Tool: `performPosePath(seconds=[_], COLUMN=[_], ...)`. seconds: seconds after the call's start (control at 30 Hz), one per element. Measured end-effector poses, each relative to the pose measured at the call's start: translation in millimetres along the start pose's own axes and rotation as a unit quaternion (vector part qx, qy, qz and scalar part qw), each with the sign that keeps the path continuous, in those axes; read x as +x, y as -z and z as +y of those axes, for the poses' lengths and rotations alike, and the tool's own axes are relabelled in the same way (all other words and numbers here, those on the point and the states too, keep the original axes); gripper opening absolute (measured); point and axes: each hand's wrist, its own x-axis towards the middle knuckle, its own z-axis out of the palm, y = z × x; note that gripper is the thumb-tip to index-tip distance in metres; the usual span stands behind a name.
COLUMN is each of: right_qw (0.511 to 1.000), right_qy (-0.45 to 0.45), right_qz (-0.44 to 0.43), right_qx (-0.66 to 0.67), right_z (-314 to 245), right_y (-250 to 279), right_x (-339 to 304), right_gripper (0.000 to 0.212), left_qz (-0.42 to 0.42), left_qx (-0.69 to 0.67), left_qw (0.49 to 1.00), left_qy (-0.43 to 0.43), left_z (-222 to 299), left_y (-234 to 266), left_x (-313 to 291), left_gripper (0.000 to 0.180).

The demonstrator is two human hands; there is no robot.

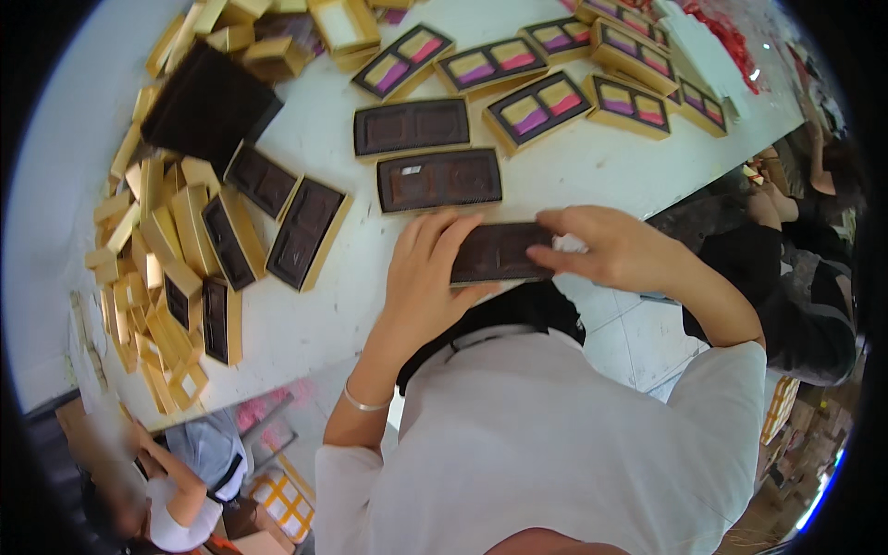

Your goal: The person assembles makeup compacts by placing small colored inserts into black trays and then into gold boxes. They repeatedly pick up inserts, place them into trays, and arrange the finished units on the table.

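Observation:
At the table's near edge lies a box with a dark brown two-compartment insert (499, 252). My left hand (421, 277) grips its left end, fingers over the far side and thumb along the near side. My right hand (615, 250) pinches the right end, fingertips on the far corner and near side of the insert. A small white crumpled piece (570, 243) shows in the crook of my right hand. Just beyond are two gold boxes with empty dark inserts, the nearer one (438, 180) bearing a small white spot, the farther one (412, 128) behind it.
Several gold boxes with purple, yellow and pink contents (536, 109) cover the far right. At left are more dark-insert boxes (308, 233), a black stack (211, 106) and a heap of gold boxes (162, 231). Other people sit at right (786, 296) and lower left (180, 490).

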Motion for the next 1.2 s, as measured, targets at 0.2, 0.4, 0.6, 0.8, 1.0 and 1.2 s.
performPosePath(seconds=[0.2,0.4,0.6,0.8,1.0,1.2], right_qw=[0.984,0.910,0.945,0.973,0.964,0.985], right_qy=[0.168,0.311,0.221,0.191,0.147,0.105], right_qz=[-0.015,-0.031,-0.047,0.008,-0.075,-0.014], right_qx=[-0.055,-0.273,-0.237,-0.128,-0.210,-0.138], right_z=[19.3,32.1,17.3,34.3,15.3,20.9], right_y=[0.4,-2.0,-3.5,-19.8,-12.8,-16.5], right_x=[5.9,23.4,20.0,12.8,13.0,14.7], right_gripper=[0.029,0.013,0.021,0.037,0.058,0.065], left_qz=[-0.026,-0.025,0.010,-0.004,0.000,0.071], left_qx=[-0.009,-0.015,0.021,0.005,0.034,0.117], left_qw=[1.000,0.999,1.000,1.000,0.999,0.991], left_qy=[-0.016,-0.014,-0.008,-0.002,0.026,0.006], left_z=[-1.4,-6.0,-6.7,-10.1,-6.2,-4.6], left_y=[12.0,11.8,7.8,10.7,9.1,0.1], left_x=[2.9,5.7,-1.4,0.0,-2.9,-13.4], left_gripper=[0.068,0.071,0.069,0.067,0.067,0.066])
